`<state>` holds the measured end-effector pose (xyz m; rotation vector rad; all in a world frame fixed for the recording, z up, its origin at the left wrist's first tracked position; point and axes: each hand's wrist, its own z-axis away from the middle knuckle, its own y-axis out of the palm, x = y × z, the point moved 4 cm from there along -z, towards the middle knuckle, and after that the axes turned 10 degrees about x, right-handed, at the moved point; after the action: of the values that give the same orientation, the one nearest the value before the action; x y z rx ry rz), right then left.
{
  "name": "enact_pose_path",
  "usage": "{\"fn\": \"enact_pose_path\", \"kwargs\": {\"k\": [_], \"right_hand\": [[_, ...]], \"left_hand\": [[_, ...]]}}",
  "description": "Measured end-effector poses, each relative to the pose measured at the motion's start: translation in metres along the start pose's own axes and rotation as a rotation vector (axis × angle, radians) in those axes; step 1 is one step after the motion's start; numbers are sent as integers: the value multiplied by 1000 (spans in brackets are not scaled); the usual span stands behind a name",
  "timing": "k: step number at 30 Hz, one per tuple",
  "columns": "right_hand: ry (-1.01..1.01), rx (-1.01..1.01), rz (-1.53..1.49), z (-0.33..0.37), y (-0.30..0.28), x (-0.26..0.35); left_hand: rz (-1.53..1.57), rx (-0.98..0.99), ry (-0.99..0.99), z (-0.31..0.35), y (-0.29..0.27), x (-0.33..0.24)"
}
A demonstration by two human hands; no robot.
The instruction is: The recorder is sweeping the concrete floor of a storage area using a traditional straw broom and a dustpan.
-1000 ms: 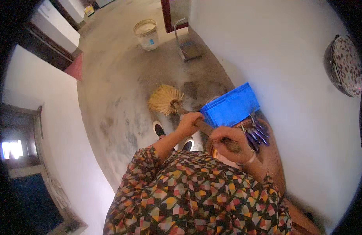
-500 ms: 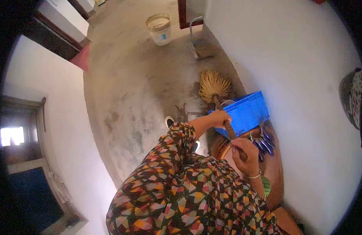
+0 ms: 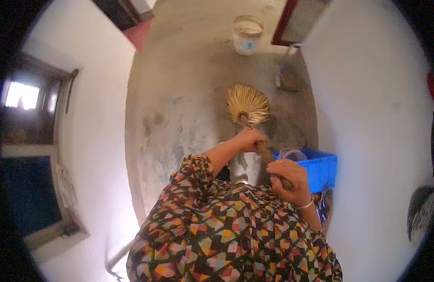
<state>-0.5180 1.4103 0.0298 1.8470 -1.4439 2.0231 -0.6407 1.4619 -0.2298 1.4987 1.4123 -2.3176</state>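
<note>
A straw broom (image 3: 248, 104) slants away from me, its bristles fanned out over the concrete floor. Lower down its thick handle, my left hand (image 3: 250, 138) is wrapped round it. My right hand (image 3: 290, 181) grips the same handle near its top end, close to my body, with a bangle at the wrist. Just right of my hands stands a blue plastic crate (image 3: 321, 170), with a clear rounded thing showing at its rim. Whether the bristles press on the floor, I cannot tell.
A white bucket (image 3: 248, 37) stands ahead on the floor. Right of it, a long-handled dustpan (image 3: 289, 80) rests by the wall near a dark red door frame (image 3: 285, 23). White walls run along both sides, with a window (image 3: 31, 103) at the left. Dark shiny items lie behind the crate.
My view has turned and shifted, so the bucket, dustpan and crate appear further right. The broom head has swung left, away from the crate. Both hands keep their hold on the handle.
</note>
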Motion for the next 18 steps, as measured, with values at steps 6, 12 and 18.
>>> {"fn": "enact_pose_path", "kwargs": {"k": [6, 12, 18], "right_hand": [[-179, 359, -137, -92, 47, -17], [-346, 740, -208, -156, 105, -4], [-511, 989, -419, -165, 164, 5]], "left_hand": [[70, -314, -254, 101, -43, 63], [120, -626, -547, 203, -41, 84], [88, -911, -790, 282, 7, 66]]}}
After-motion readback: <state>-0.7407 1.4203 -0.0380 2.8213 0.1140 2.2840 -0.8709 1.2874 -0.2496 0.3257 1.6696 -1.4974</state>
